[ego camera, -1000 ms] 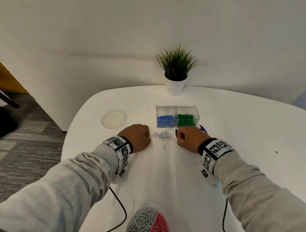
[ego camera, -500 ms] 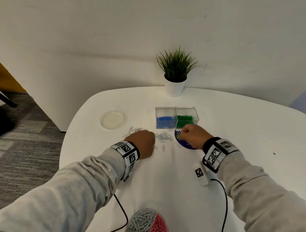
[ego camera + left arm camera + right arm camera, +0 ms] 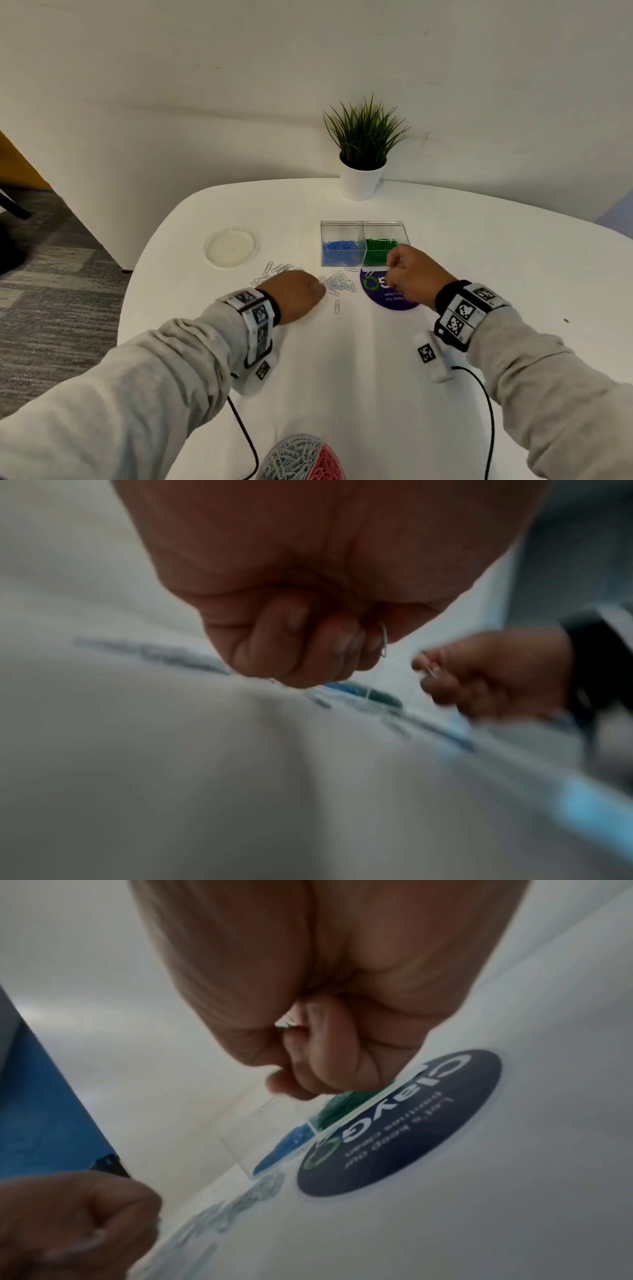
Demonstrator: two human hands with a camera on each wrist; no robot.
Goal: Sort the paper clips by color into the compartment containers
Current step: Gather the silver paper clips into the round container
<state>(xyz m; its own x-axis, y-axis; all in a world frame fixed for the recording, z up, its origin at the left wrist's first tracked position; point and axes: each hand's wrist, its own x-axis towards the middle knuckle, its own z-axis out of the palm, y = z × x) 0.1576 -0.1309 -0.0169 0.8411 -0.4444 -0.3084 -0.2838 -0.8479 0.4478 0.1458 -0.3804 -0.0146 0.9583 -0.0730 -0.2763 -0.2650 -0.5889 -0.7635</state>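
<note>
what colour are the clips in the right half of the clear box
Green; the right compartment of the clear box holds green clips, clearest in the head view.

I see a smooth, matt white table top [image 3: 359, 359] carrying a clear, glossy plastic compartment box [image 3: 363, 228] and a translucent plastic round lid [image 3: 231, 247]. The loose paper clips [image 3: 337, 282] read as thin bright metal wire, and the purple sticker [image 3: 383, 294] looks flat and slightly glossy. My sleeves [image 3: 137, 394] are soft grey knit cloth, and the plant pot [image 3: 361, 183] is smooth matt white.
</note>
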